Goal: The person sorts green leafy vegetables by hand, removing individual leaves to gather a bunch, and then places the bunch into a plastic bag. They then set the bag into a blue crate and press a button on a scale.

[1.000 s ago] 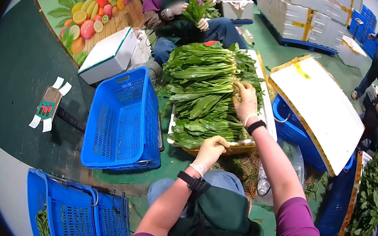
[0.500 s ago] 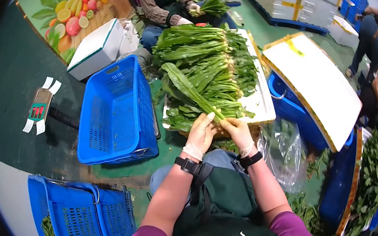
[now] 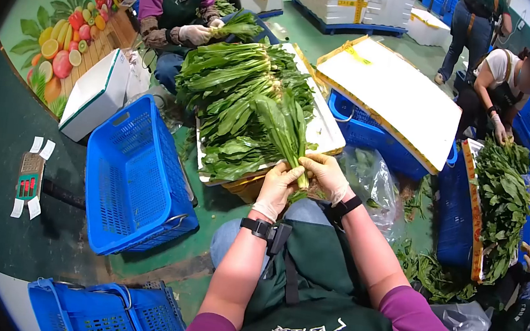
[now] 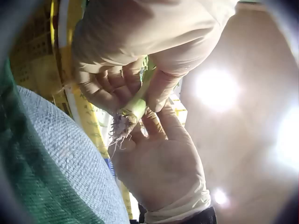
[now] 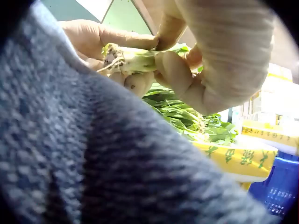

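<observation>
A long-leaved green plant (image 3: 287, 127) is held upright in front of the lap, root end toward the body. Its pale stem base (image 4: 135, 108) shows brown roots in the left wrist view. The gloved left hand (image 3: 275, 189) pinches the stem from the left side. From the right, the gloved right hand (image 3: 328, 175) pinches the same stem, fingertips close to the other hand's. In the right wrist view the rooted base (image 5: 133, 59) lies between the fingers of both hands. Behind them, bunches of the same leaves (image 3: 228, 83) fill a white foam box (image 3: 326, 130).
At left stand a blue crate (image 3: 139, 180) and a scale display (image 3: 28, 186). A white foam lid (image 3: 393, 102) leans over a blue crate at right, near a plastic bag (image 3: 373, 191). Other people sit across the box and at far right, beside another leaf-filled box (image 3: 502, 199).
The right hand has come from the pile to the left hand. A plant taken from the pile has swung from pointing left to more upright, and both hands hold it near the lap.
</observation>
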`<action>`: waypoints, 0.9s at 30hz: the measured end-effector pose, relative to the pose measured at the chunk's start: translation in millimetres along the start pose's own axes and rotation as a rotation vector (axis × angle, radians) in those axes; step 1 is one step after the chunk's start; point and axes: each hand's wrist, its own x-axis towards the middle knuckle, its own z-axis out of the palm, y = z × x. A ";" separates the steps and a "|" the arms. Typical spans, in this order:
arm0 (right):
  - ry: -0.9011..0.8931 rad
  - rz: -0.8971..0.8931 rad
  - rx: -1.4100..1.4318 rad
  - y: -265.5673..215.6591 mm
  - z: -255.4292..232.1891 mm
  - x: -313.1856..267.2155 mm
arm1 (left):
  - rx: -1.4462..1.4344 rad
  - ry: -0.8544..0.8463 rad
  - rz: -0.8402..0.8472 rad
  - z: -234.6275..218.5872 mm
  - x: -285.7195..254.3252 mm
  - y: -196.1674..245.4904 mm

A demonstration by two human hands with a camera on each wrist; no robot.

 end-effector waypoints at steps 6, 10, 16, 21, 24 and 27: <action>0.074 -0.041 -0.031 5.9 5.2 14.5 | -0.275 -0.010 -0.033 -8.7 6.1 0.4; 0.121 -0.167 -0.113 18.3 15.5 25.0 | -0.016 0.115 0.073 -16.5 8.7 -2.7; -0.006 -0.040 0.102 3.6 15.0 20.2 | -0.134 -0.036 -0.049 -11.6 7.5 6.1; 0.065 -0.035 0.060 2.2 13.6 12.8 | -0.225 -0.074 -0.070 -13.2 8.4 5.7; 0.156 -0.176 -0.119 26.1 16.4 24.2 | -0.015 0.067 0.143 -15.8 11.6 -2.7; 0.127 -0.292 -0.283 26.7 14.5 27.0 | -0.034 0.096 -0.003 -15.1 8.1 3.4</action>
